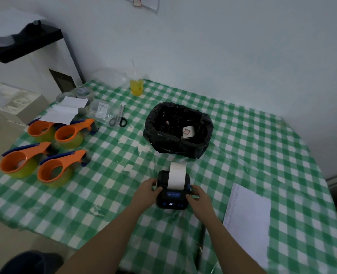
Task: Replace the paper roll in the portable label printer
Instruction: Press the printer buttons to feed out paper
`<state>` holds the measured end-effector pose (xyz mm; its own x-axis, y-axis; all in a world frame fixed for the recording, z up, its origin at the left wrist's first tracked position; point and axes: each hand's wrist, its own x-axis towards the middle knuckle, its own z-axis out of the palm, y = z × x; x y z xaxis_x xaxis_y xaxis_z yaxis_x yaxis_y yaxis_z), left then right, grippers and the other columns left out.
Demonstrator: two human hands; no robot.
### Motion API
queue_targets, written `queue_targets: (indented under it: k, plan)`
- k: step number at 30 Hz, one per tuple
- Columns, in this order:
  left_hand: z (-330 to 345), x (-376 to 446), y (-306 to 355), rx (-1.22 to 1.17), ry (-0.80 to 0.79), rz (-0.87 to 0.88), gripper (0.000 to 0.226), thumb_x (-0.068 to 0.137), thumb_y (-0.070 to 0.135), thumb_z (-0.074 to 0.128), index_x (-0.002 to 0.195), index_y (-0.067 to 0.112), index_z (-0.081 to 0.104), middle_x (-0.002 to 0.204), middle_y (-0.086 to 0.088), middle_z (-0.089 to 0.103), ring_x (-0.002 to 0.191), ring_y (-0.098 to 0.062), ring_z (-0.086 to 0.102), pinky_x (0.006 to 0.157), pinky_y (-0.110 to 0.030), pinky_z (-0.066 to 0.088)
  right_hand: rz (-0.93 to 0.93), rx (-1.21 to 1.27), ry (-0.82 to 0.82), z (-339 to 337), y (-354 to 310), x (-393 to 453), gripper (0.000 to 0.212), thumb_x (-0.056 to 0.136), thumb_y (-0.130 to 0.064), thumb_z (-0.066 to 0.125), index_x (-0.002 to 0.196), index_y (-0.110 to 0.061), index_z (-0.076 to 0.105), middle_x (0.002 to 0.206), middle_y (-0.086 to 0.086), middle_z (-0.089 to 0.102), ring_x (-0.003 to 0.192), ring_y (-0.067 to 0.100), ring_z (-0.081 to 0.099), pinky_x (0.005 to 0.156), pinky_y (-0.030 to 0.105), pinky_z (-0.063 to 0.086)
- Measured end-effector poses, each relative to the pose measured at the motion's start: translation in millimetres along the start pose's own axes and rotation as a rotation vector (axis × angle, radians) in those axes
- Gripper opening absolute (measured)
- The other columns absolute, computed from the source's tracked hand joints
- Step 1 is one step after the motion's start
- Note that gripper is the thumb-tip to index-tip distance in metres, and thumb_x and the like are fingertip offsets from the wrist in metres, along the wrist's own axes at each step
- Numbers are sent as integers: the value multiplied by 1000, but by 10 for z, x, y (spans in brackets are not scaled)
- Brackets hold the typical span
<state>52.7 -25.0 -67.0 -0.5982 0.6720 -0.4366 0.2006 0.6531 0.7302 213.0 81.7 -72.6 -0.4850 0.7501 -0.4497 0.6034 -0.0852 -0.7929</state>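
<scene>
Forearms came in from the bottom edge, and both hands were clamped on the little black label printer (172,191) sitting on the green checked tablecloth (242,147), near the front of the table.

Going left to right: four orange tape dispensers (44,153) were parked well off to the left, out of harm's way. The left hand (146,189) gripped the printer's left side, fingers curled around the edge. In the middle, a white strip of paper (177,176) stuck up out of the slot and curled back over the lid, so the roll looked to be already inside. The right hand (198,195) pinched the right side, thumb near what was maybe a blue latch; couldn't really tell.

My guess at what could've gone wrong: if the lid got pressed down with the strip sitting crooked, it'd feed skewed or jam. Squeezing just one side might've left the lid only half latched. Also the black bin bag (178,129) was just behind, so a hard shove could've slid the printer into it. White sheet (248,220) on the right was clear of everything.
</scene>
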Motion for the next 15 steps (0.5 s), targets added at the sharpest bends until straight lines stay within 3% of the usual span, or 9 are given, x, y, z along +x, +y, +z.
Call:
queue_targets:
  k: [15]
  plan:
    - [17, -11, 29, -16, 29, -7, 39, 86, 14, 60, 123, 9, 51, 122, -14, 59, 109, -28, 57, 95, -38, 46, -5, 57, 26, 53, 78, 15, 39, 91, -12, 55, 129, -15, 48, 123, 10, 58, 93, 20, 59, 82, 33, 51]
